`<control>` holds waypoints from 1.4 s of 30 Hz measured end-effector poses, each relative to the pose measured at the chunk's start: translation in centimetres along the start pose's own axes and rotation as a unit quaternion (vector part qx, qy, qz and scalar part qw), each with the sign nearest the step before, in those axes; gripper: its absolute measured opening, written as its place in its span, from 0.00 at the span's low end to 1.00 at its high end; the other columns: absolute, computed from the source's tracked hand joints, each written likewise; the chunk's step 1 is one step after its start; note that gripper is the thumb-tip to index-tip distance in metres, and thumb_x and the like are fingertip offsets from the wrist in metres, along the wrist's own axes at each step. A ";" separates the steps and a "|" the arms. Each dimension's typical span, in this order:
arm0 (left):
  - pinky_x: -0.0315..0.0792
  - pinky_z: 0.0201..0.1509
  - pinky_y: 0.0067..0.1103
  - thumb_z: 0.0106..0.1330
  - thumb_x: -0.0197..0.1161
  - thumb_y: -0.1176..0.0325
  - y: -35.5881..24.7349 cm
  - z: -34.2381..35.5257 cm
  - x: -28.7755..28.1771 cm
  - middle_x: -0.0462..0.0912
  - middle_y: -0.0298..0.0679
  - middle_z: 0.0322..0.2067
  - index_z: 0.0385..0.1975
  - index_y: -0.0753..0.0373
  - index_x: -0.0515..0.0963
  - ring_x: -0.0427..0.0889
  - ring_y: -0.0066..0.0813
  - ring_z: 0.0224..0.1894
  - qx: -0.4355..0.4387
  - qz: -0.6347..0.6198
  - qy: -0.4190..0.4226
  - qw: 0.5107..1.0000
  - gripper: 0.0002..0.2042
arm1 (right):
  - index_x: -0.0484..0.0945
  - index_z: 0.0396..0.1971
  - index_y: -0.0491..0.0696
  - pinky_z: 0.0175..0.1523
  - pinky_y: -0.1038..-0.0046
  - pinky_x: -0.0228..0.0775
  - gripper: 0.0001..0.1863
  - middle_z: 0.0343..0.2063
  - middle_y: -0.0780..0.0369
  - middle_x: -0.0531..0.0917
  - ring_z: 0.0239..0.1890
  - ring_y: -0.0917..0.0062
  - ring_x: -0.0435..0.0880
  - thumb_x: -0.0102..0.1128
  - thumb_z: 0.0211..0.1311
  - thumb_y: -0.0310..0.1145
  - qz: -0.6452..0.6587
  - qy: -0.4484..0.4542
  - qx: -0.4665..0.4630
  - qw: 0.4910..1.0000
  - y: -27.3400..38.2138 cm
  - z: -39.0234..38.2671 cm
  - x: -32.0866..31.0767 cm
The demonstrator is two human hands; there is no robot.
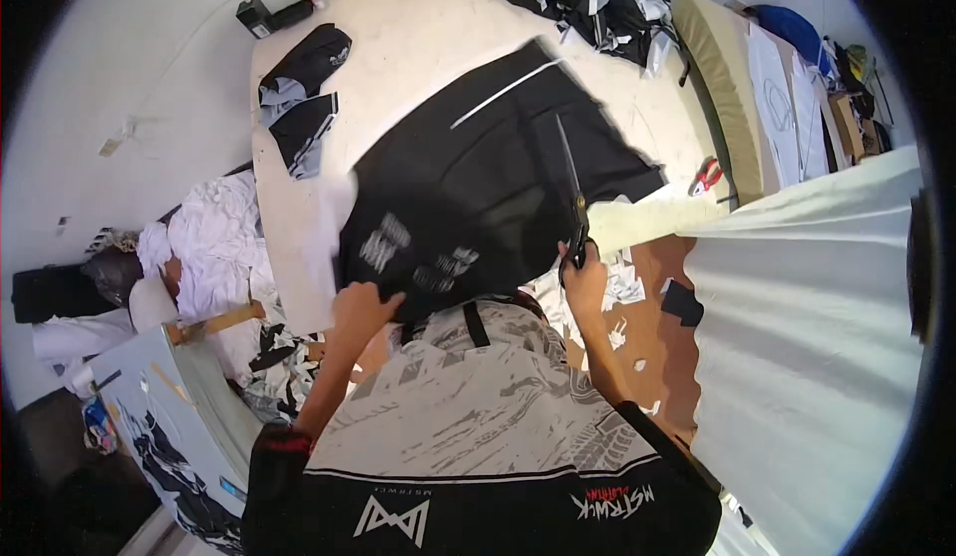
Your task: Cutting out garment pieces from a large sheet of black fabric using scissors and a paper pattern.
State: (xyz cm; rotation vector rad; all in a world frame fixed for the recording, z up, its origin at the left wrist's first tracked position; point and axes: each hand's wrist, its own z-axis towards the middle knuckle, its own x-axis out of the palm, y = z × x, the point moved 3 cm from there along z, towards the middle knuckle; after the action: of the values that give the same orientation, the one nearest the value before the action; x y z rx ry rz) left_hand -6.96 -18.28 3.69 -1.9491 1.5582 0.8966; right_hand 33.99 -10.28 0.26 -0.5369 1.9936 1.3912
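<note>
A large black fabric piece (468, 178) with white markings and a white stripe lies spread over the pale table (418, 18). At its near left edge, my left hand (363, 312) grips the cloth, fingers closed on it. My right hand (586, 275) is wrapped round the black handles of a pair of large scissors (573, 173). The scissors' long blades point away from me, over the right part of the black fabric. Whether the blades touch the cloth I cannot tell.
Cut black and grey pieces (304, 98) lie at the table's far left, and a scrap heap (597, 8) at the far right. Red-handled pliers (706, 177) rest near the right edge. White cloth (214, 227) is piled at left; a pale curtain (807, 327) hangs at right.
</note>
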 end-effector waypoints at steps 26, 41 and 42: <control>0.52 0.81 0.50 0.76 0.62 0.46 -10.6 24.9 -14.6 0.61 0.57 0.78 0.79 0.58 0.63 0.58 0.58 0.80 0.144 -0.192 -0.461 0.855 0.36 | 0.65 0.71 0.36 0.49 0.46 0.76 0.36 0.38 0.39 0.86 0.43 0.39 0.85 0.61 0.76 0.47 0.042 0.106 -0.134 0.984 8.8 19.1 9.5; 0.47 0.79 0.61 0.75 0.62 0.43 -11.0 17.2 -12.6 0.59 0.52 0.80 0.78 0.49 0.67 0.54 0.59 0.82 0.120 -0.198 -0.482 0.845 0.35 | 0.79 0.23 0.40 0.31 0.70 0.62 0.24 0.17 0.67 0.72 0.26 0.86 0.65 0.78 0.65 0.44 0.116 0.065 -0.175 0.976 4.7 19.6 -1.7; 0.47 0.79 0.61 0.74 0.63 0.43 -11.0 14.9 -9.7 0.58 0.52 0.80 0.78 0.49 0.67 0.53 0.59 0.82 0.110 -0.190 -0.458 0.861 0.35 | 0.77 0.21 0.41 0.31 0.72 0.61 0.24 0.19 0.69 0.72 0.27 0.86 0.65 0.79 0.64 0.42 0.091 0.096 -0.113 0.985 1.9 16.5 -2.4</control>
State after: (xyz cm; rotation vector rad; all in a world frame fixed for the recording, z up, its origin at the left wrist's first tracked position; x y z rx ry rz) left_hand -0.42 1.37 0.62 -1.2592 0.6480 1.1559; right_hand 38.91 5.73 -0.58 -0.6223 2.0904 1.7499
